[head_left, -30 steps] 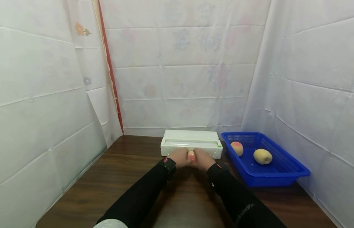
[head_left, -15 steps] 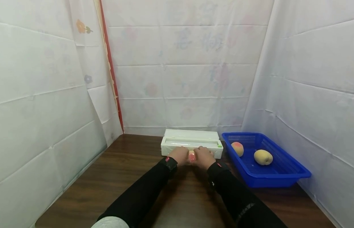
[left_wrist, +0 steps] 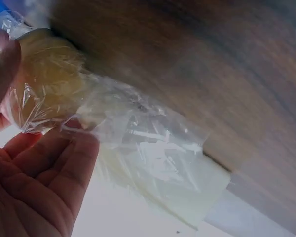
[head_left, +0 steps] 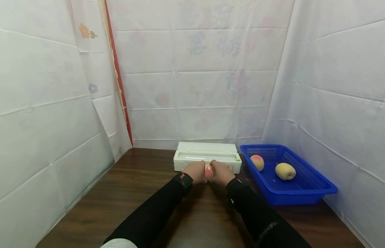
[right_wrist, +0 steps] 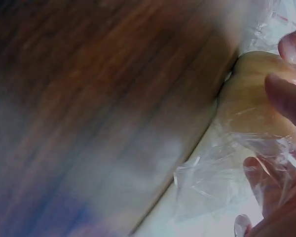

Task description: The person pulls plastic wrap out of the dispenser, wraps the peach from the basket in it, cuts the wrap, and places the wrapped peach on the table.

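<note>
Both hands hold one peach with a red blush (head_left: 209, 171) between them, in front of the white box. Clear plastic film is wrapped about the peach; in the left wrist view a loose, crinkled tail of film (left_wrist: 153, 143) hangs off to one side. My left hand (head_left: 195, 171) has its thumb on one side of the fruit and its fingers curled under it. From the other side my right hand (head_left: 221, 173) grips the wrapped peach, and more loose film (right_wrist: 207, 185) spreads below it in the right wrist view.
A long white box (head_left: 208, 157), its lid raised, stands just behind the hands, with a small green piece at its right end. To the right, a blue plastic basket (head_left: 304, 191) holds two more peaches. White sheets (head_left: 195, 86) enclose the brown wooden table (head_left: 118, 199).
My right fingers shift from raised over the peach to lower round it, and more of the red side shows between the hands. The head view tilts slightly; basket and box stay put.
</note>
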Available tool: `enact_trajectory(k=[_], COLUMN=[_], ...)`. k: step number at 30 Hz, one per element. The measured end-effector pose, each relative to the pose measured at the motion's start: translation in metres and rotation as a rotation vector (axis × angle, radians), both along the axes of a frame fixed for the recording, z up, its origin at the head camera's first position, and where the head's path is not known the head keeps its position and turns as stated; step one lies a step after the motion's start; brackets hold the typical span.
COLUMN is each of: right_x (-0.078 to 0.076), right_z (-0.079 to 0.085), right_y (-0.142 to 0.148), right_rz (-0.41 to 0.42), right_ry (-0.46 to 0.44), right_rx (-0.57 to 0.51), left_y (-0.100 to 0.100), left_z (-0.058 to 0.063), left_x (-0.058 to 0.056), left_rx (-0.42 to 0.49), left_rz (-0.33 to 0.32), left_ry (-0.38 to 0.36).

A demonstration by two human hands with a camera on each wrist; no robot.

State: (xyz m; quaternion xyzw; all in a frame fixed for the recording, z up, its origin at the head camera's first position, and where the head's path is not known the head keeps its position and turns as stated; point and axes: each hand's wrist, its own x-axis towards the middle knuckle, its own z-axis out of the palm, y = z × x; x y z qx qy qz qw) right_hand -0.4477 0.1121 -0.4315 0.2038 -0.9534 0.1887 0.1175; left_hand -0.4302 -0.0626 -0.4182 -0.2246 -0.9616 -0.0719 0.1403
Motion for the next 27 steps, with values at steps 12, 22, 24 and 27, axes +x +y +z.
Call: enact_trajectory(k=[12, 22, 24, 27], right_x=[0.002, -0.001, -0.003, -0.007], right_z=[-0.002, -0.002, -0.003, -0.006], right_y=[0.002, -0.002, -0.002, -0.003], right_rz=[0.023, -0.025, -0.036, -0.034], right_ry=[-0.036, -0.067, -0.057, -0.037], right_rx=[-0.086, -0.096, -0.080, -0.060], left_y=[-0.006, -0.009, -0.009, -0.010], left_z=[-0.008, -0.003, -0.006, -0.012], left_x=[-0.020, -0.021, -0.021, -0.024], left_rx=[0.096, 0.046, 0.030, 0.036], left_rz=[-0.019, -0.012, -0.020, -0.008], left_ry=[-0.027, -0.094, -0.073, -0.051])
